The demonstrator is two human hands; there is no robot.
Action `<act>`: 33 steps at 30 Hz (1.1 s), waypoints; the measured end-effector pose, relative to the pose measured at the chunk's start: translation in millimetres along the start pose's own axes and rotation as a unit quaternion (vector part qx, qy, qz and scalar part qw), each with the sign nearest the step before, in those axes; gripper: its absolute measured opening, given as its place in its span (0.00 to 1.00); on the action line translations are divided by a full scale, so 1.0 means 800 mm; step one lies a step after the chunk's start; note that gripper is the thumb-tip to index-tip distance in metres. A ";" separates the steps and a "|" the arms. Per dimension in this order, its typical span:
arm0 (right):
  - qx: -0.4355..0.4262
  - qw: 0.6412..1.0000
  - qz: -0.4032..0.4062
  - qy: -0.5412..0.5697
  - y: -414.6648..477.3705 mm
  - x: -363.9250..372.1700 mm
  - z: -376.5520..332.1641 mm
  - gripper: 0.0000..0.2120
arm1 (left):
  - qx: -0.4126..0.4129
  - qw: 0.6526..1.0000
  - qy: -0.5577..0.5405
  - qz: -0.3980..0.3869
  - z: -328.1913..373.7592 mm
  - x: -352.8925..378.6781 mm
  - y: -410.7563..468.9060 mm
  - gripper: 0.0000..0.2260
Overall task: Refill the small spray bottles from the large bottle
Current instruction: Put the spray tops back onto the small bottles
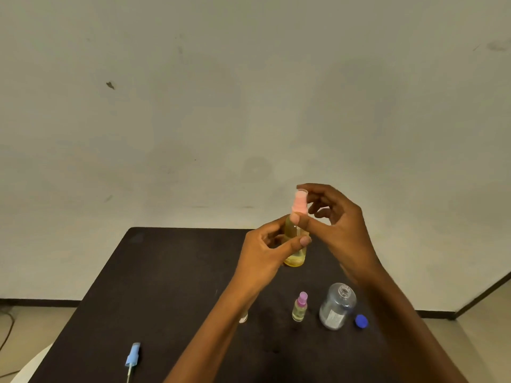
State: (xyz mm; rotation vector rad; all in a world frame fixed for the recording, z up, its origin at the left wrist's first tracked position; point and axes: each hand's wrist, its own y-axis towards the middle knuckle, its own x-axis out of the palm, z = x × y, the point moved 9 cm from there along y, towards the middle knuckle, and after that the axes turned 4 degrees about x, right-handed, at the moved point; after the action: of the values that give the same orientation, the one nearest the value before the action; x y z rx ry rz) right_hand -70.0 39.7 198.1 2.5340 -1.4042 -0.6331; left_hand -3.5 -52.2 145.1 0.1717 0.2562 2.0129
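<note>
My left hand (266, 248) grips a small spray bottle (296, 257) of yellow liquid, held upright above the black table (171, 286). My right hand (338, 219) pinches the clear cap over its pink spray head (300, 203). A second small spray bottle (300, 308) with a purple top stands on the table below. To its right stands the large clear bottle (337, 306), uncapped, with its blue cap (361, 321) lying beside it.
A blue spray head with its dip tube (132, 357) lies near the table's front left. Part of another small bottle (243, 317) shows behind my left forearm. A pale wall stands behind the table.
</note>
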 end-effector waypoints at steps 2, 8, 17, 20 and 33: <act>0.007 0.998 -0.064 -0.012 0.006 0.005 0.003 0.14 | -0.011 0.999 -0.018 -0.030 -0.001 0.002 0.000 0.11; -0.005 1.000 -0.020 -0.021 0.004 0.000 0.000 0.08 | 0.010 1.000 -0.012 -0.027 0.002 0.001 0.002 0.11; -0.001 0.980 0.184 -0.070 -0.025 0.000 0.002 0.07 | 0.063 0.995 0.026 0.068 0.002 -0.006 -0.004 0.12; -0.008 0.988 0.114 -0.102 -0.009 0.008 0.003 0.11 | 0.050 0.996 0.024 0.067 -0.002 -0.012 -0.005 0.11; 0.016 0.988 -0.154 0.008 0.007 0.020 0.001 0.19 | -0.026 0.990 -0.009 -0.140 -0.006 0.004 -0.008 0.12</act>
State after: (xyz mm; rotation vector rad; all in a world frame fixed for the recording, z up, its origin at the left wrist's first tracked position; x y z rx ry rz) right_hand -67.3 23.2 195.1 2.8003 -1.0319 -0.6394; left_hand -0.9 -47.3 138.6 0.1132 0.2037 1.7373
